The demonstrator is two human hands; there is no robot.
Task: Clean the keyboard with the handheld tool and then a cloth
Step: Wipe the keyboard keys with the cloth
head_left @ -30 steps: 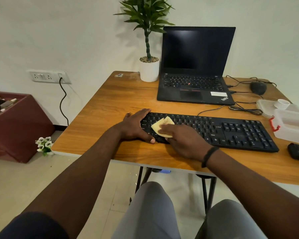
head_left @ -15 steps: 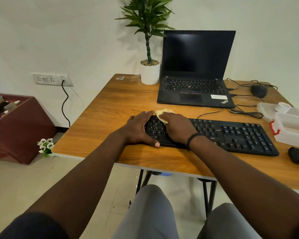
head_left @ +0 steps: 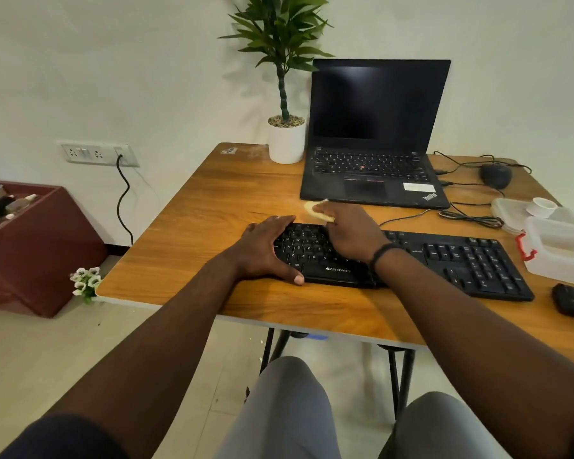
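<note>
While the cloth is worked: right hand point(head_left: 350, 234) grips the yellow cloth point(head_left: 315, 208) at the black keyboard's point(head_left: 444, 260) far left edge.
Left hand point(head_left: 262, 251): fingers straight, pressing the keyboard's left end.
Keyboard: flat on the worktop point(head_left: 212, 210), near the laptop point(head_left: 371, 167).

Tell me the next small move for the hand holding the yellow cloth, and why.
Probably draw the right hand back toward you and slightly right. The pale yellow cloth has reached the far edge of the black corded keyboard, whose right-side keys lie uncovered, while the left hand steadies its left end.
</note>
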